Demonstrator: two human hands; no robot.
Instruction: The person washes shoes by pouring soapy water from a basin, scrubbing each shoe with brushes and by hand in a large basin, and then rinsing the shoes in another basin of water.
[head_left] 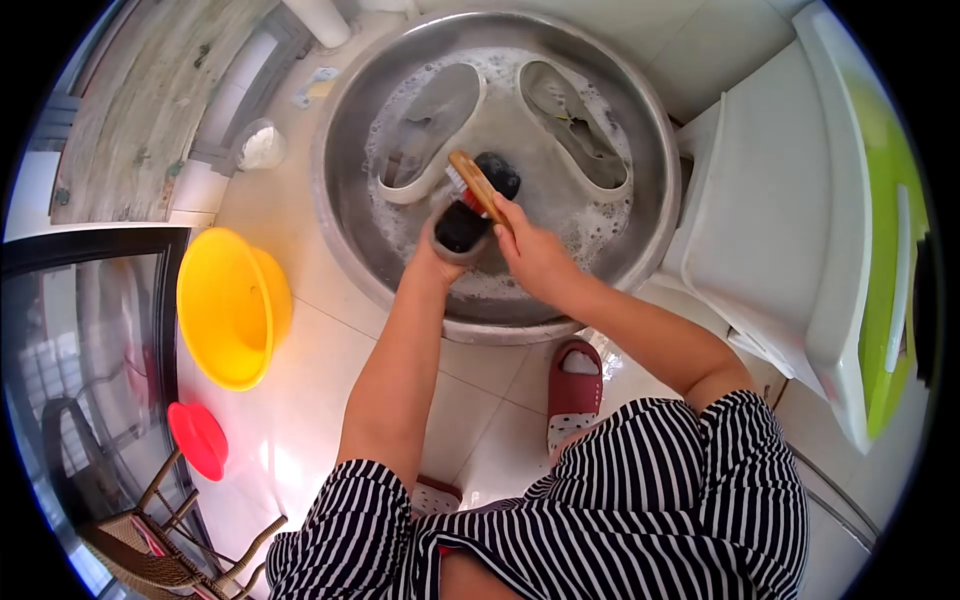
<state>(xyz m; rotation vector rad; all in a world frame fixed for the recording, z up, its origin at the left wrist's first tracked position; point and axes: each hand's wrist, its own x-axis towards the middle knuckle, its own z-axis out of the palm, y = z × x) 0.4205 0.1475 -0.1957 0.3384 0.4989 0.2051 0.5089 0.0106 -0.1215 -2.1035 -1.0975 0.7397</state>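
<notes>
My left hand (437, 262) is closed around a dark shoe (462, 230) with a greyish rim, held over a large round metal basin (345, 215). My right hand (536, 252) grips the wooden handle of a scrubbing brush (480, 187). Its bristles, white and red, rest against the shoe, and the brush hides part of it. Cloudy, foamy water (505, 225) fills the basin's bottom. Two long oval shapes with pale rims, one on the left (432, 125) and one on the right (572, 122), lie in the water; I cannot make out exactly what they are.
On the tiled floor to the left stand a yellow tub (235, 310) and a small red bowl (198, 441). A small container of white powder (262, 146) sits near the basin. At right is a white appliance with a green lid (880, 250). A wicker chair (150, 545) is at lower left.
</notes>
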